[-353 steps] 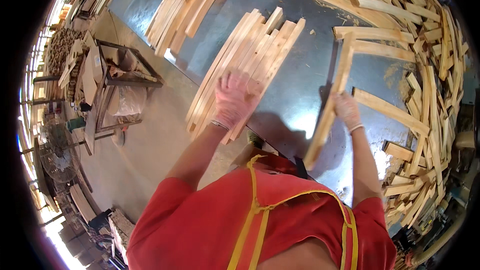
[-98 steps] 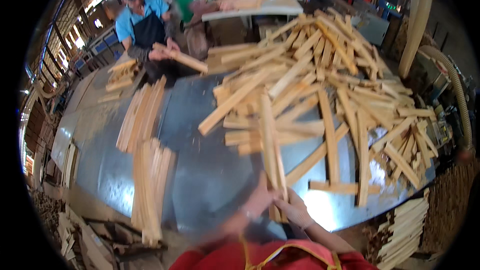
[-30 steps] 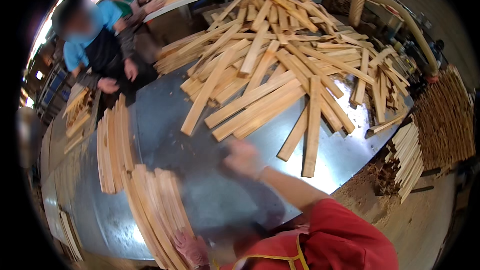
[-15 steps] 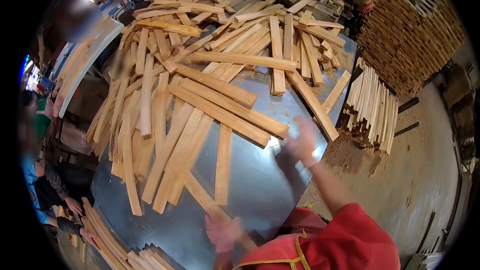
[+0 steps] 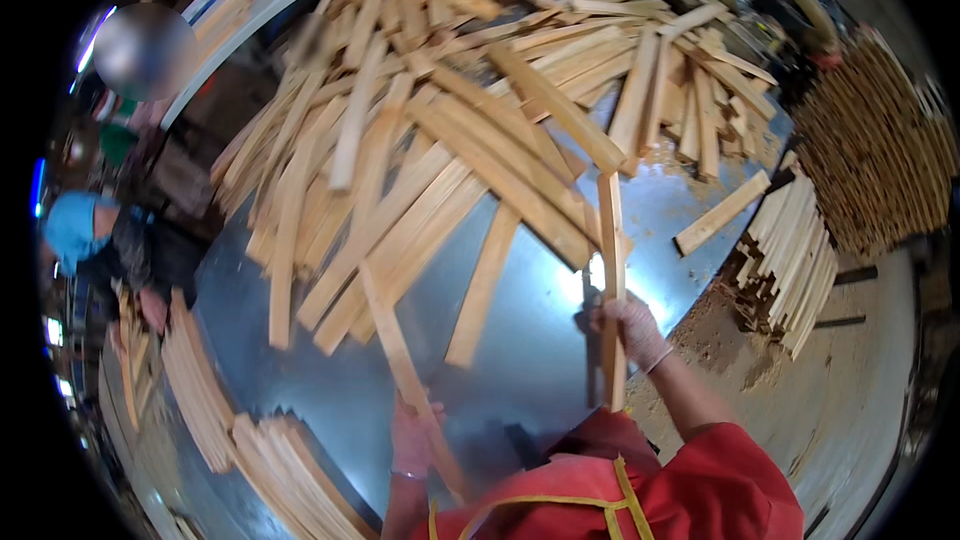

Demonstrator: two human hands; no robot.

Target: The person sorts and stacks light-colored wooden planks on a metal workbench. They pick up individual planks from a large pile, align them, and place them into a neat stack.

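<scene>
At the near edge of a metal-topped table [image 5: 530, 340], my left hand [image 5: 412, 435] is closed round a long wooden slat [image 5: 398, 352] that slants away toward the heap. My right hand [image 5: 636, 330], in a light glove, grips a second wooden slat [image 5: 613, 270] about its middle, tipped up on end over the right part of the table. Beyond both hands lies a large loose heap of wooden slats [image 5: 440, 130], pointing many ways. A short slat [image 5: 722, 212] rests apart near the right edge.
Neat rows of slats [image 5: 290, 470] lie along the table's near left edge. On the left, a person in a blue head covering [image 5: 80, 230] reaches toward slats. Right of the table stand a small slat stack [image 5: 790, 250] and a tall wood stack [image 5: 875, 135]. Sawdust covers the floor there.
My right hand, empty before, now holds a slat raised from the heap's right side. The left hand keeps its slat. The view has shifted, with the person at left more visible.
</scene>
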